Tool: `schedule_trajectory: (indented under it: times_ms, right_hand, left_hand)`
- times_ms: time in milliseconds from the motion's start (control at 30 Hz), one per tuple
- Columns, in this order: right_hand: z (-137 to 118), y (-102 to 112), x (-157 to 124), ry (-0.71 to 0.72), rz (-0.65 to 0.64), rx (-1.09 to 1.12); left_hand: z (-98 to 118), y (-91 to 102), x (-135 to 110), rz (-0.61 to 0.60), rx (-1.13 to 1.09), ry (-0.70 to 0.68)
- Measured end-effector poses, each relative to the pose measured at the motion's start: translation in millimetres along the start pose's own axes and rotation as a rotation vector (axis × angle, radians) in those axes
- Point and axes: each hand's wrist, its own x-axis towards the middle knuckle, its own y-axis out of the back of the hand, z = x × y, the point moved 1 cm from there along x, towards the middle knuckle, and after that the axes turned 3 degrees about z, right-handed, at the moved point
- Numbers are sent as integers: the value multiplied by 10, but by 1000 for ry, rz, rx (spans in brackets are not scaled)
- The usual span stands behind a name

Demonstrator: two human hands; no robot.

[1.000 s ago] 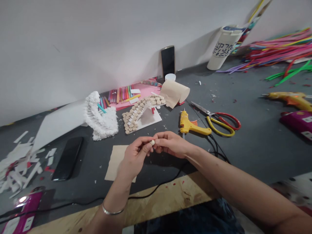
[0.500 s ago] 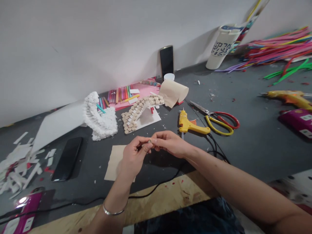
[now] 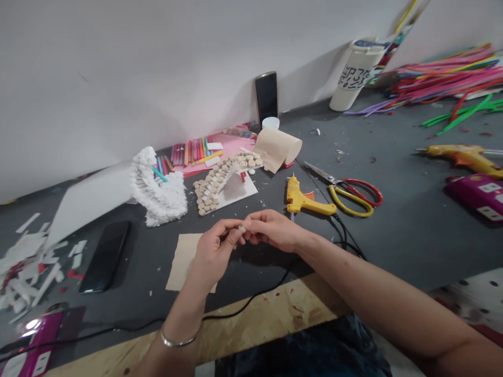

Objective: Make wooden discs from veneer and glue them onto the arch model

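My left hand and my right hand meet above the grey table, fingertips pinched together on a small pale roll of paper. Below my left hand lies a tan paper sheet. Just beyond my hands stands a model bridge covered in small tan paper discs on a white base. A yellow glue gun lies to the right of my right hand, its black cord running under my forearm.
A white fluffy paper model, a black phone, white paper scraps, coloured markers, a rolled tan sheet, red-and-yellow scissors, a second glue gun, coloured strips, an upright phone.
My fingers have turned the small roll slightly between them; both hands stay in nearly the same place. The view has shifted a little.
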Motion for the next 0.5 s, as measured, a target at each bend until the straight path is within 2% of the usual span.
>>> schedule_trajectory:
  times_ms: [200,367,500]
  right_hand:
    - [-42,11,-6,51,57,-50]
    - [-26,0,-3,79,69,-79]
    - [-17,5,-5,84,8,-43]
  left_hand:
    - [18,7,-3,94,26,21]
    - [34,-2,-18,99,60,5]
    - [42,-2,-24,81,44,-15]
